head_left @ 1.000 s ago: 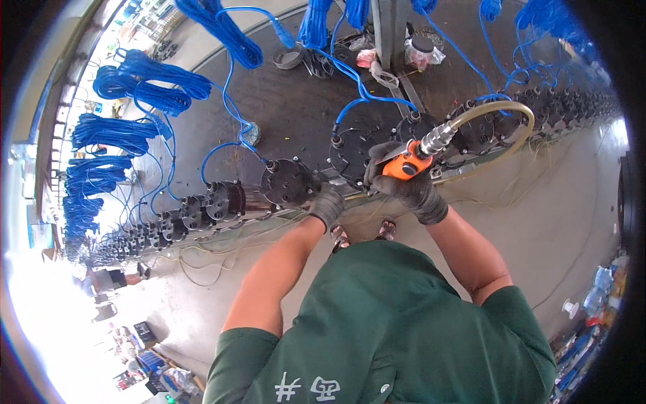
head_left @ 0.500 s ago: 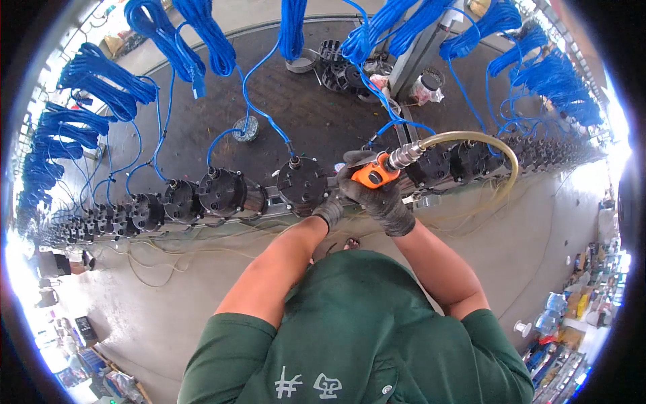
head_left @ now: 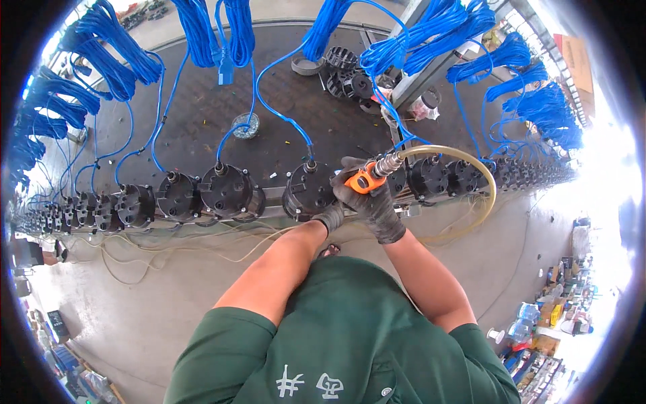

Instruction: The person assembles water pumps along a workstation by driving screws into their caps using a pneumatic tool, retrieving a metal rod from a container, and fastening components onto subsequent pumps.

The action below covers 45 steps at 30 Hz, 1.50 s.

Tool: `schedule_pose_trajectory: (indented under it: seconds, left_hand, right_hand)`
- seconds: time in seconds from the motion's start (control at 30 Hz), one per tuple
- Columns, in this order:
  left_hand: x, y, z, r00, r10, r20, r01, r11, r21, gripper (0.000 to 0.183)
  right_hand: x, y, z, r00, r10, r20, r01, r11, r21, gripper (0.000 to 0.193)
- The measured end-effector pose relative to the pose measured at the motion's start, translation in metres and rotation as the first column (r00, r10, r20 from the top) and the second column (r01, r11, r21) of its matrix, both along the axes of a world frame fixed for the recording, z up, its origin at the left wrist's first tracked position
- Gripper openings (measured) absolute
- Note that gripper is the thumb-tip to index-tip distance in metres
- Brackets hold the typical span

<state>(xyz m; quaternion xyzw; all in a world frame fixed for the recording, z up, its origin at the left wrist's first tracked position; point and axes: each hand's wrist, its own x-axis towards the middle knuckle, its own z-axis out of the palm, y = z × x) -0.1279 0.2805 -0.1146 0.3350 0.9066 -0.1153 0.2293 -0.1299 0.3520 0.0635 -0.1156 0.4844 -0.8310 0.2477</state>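
Note:
My right hand (head_left: 372, 209), in a dark grey glove, is closed around an orange air tool (head_left: 364, 179). A metal coupling (head_left: 387, 165) joins this tool to a clear yellowish hose (head_left: 493, 178) that loops off to the right. Just left of the tool is a round black motor-like unit (head_left: 309, 192) with a blue cable rising from its top. My left hand (head_left: 331, 217), gloved as well, reaches in low beside that unit's right side; its fingers are hidden by the unit and my right hand.
A long row of similar black units (head_left: 227, 193) stretches both ways along a metal rail. Coiled blue cables (head_left: 197, 37) hang above. On the dark tabletop (head_left: 188, 121) beyond stand a clear cup (head_left: 245, 126) of small parts and black round parts (head_left: 342, 58). Thin hoses lie below the rail.
The whole view has shifted slightly. My right hand still grips the air tool, and both hands stay beside the same black unit.

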Motion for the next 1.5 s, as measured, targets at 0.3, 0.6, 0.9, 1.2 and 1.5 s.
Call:
schedule_pose_trajectory:
  seconds: [0.3, 0.6, 0.9, 1.2, 1.5]
  left_hand:
    - [0.008, -0.008, -0.002, 1.0, -0.022, 0.017, 0.021, 0.999, 0.041, 0.024]
    - [0.032, -0.033, 0.008, 0.999, -0.041, 0.034, 0.034, 0.983, 0.183, 0.022]
    - [0.138, -0.156, -0.003, 0.801, 0.527, 0.283, -0.537, 0.426, 0.728, 0.014]
    - [0.061, -0.17, -0.029, 0.563, 0.786, 0.255, -0.411, -0.001, 0.911, 0.055]
    - [0.027, -0.187, -0.072, 0.577, 0.76, 0.299, -0.563, 0.105, 0.82, 0.028]
  right_hand:
    - [0.002, 0.007, -0.003, 0.925, 0.105, -0.364, 0.071, 0.896, 0.438, 0.063]
    - [0.007, -0.007, -0.003, 0.914, 0.024, -0.406, 0.161, 0.896, 0.414, 0.04]
    - [-0.01, 0.008, -0.028, 0.928, -0.071, -0.365, 0.239, 0.867, 0.438, 0.03]
    - [0.014, 0.007, -0.011, 0.931, 0.013, -0.365, 0.083, 0.966, 0.245, 0.052]
    - [0.017, -0.011, -0.016, 0.921, -0.027, -0.387, 0.174, 0.92, 0.35, 0.044]
